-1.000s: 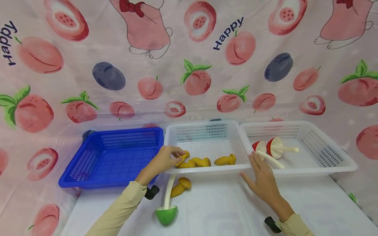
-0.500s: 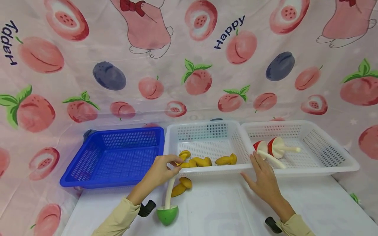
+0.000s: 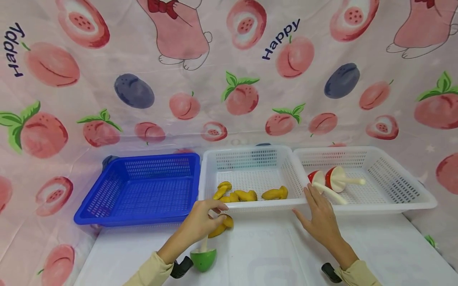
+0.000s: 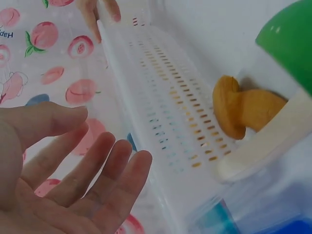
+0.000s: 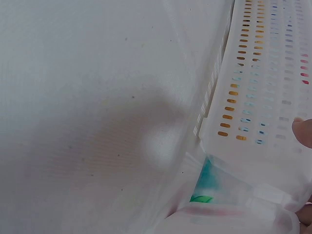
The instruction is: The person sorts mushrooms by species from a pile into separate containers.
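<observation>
My left hand (image 3: 200, 222) is just in front of the middle white basket (image 3: 266, 204), over the table, its fingers loosely bent and holding nothing. Below its fingertips lies a yellow toy mushroom (image 3: 218, 231), with a green-capped toy mushroom (image 3: 203, 260) beside it. The wrist covers part of that one's white stem. Inside the middle basket, several yellow mushrooms (image 3: 247, 196) lie along the front wall. My right hand (image 3: 322, 220) rests with extended fingers on the front rims where the two white baskets meet; its thumb (image 5: 303, 132) shows in the right wrist view.
The right white basket (image 3: 390, 207) holds two red-capped mushrooms (image 3: 335, 179) with pale stems. A blue basket (image 3: 136, 220) stands at the left, close against the middle one. Behind all three hangs a peach-printed cloth (image 3: 214, 91). White cloth (image 3: 264, 250) covers the table.
My left hand let go of a yellow mushroom in the middle basket's front left corner, then drew back over the rim toward the table. The right hand stayed in place.
</observation>
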The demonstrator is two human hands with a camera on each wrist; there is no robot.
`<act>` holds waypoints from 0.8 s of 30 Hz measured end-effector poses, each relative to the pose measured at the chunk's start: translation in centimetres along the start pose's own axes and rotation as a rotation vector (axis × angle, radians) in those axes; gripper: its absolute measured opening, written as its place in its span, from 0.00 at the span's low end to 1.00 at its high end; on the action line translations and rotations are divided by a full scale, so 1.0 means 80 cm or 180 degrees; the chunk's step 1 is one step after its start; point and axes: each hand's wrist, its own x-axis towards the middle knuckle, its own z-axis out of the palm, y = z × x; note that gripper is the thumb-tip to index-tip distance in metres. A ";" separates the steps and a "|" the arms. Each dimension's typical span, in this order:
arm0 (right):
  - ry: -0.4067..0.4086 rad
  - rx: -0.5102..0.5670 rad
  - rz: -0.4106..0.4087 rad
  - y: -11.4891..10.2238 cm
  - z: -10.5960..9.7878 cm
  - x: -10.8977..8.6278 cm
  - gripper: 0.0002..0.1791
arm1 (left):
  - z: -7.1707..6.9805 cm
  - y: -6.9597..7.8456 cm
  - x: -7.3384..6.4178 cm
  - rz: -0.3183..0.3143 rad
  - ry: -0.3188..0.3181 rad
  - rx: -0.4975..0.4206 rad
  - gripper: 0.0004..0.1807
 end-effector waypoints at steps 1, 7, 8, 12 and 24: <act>-0.0004 0.0001 0.0004 0.000 0.000 0.000 0.44 | 0.002 -0.001 -0.001 0.0004 0.0005 0.0009 0.08; 0.0011 0.0032 -0.0007 0.000 0.000 0.001 0.44 | 0.016 -0.007 -0.006 0.0102 -0.0013 0.0153 0.09; 0.0013 0.0034 -0.0009 0.000 0.000 0.000 0.44 | 0.018 -0.008 -0.007 0.0121 -0.0042 0.0152 0.09; 0.0005 0.0018 -0.0001 0.000 0.000 0.000 0.44 | 0.027 -0.016 -0.007 0.0097 -0.0190 0.0023 0.08; -0.0010 0.0031 0.0045 -0.002 -0.001 0.001 0.44 | 0.048 -0.037 -0.008 -0.0272 -0.0124 0.0456 0.12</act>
